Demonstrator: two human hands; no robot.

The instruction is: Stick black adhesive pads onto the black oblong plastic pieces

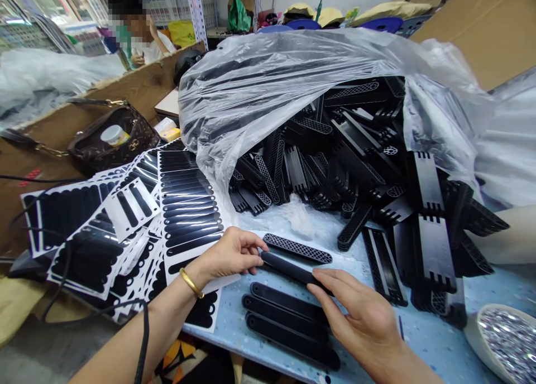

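Black and smooth, the strip (293, 271) lies slanted between both hands, just above the table (427, 334): the left hand (232, 255) pinches its upper end with fingertips nearly closed, the right hand (360, 317) pins the lower end under loosely curled fingers. To do this well, keep both ends held evenly so the strip stays flat and straight. Just below the right fingers lie three finished-looking strips (288, 322) side by side; beyond the left fingertips sits a mesh piece (297, 248). Sticker sheets (188, 205) spread left of the left hand, and a bag (293, 82) of black parts lies farther off.
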